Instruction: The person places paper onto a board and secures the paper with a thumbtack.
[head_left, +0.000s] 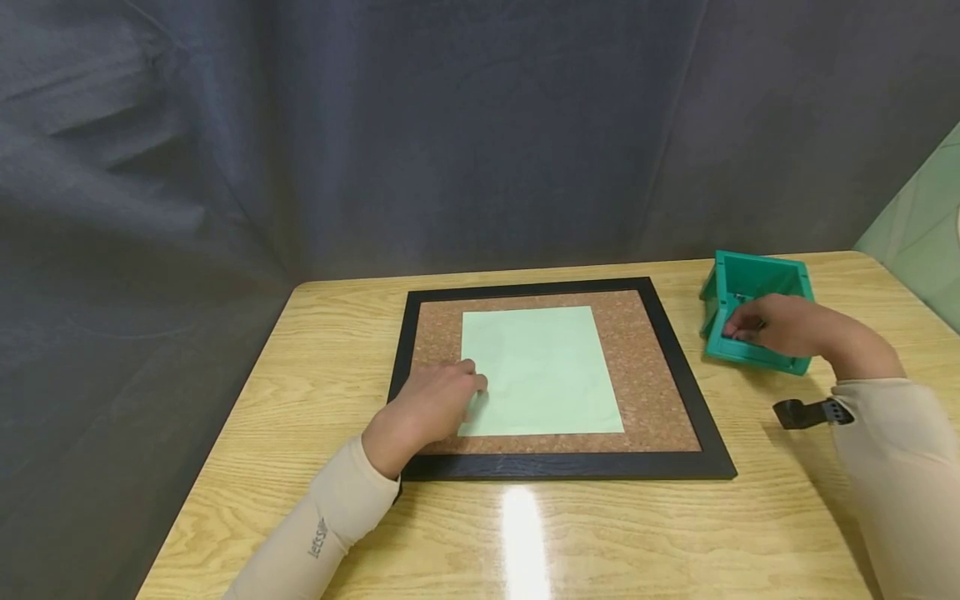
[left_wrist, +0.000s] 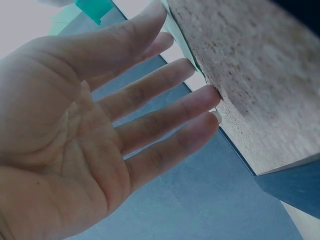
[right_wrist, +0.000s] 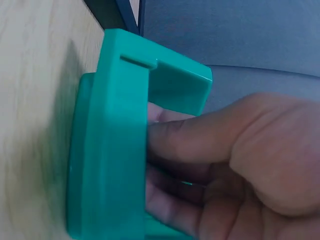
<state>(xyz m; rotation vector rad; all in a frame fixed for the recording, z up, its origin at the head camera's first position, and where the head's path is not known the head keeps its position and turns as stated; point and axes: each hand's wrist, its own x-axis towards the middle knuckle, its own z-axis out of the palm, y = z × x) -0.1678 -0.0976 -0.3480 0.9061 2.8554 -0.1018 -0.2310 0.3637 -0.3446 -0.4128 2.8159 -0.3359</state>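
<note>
A pale green sheet of paper [head_left: 536, 371] lies on a cork board [head_left: 652, 383] with a black frame [head_left: 570, 465]. My left hand [head_left: 438, 396] rests at the paper's left edge. Its fingers are extended in the left wrist view, fingertips [left_wrist: 207, 95] right at the cork and the paper's edge. Over at the right, my right hand [head_left: 787, 325] reaches into a green plastic bin [head_left: 759, 357]. Its thumb and fingers bend inward behind the bin's wall [right_wrist: 117, 150] in the right wrist view; the fingertips are hidden there, and I cannot tell whether they hold anything.
Small items [head_left: 741, 297] show inside the bin, partly hidden by the hand. Board and bin stand on a light wooden table [head_left: 330, 358]. A dark cloth [head_left: 480, 133] hangs behind the table and down its left side. A black strap [head_left: 806, 413] sticks out at the right sleeve.
</note>
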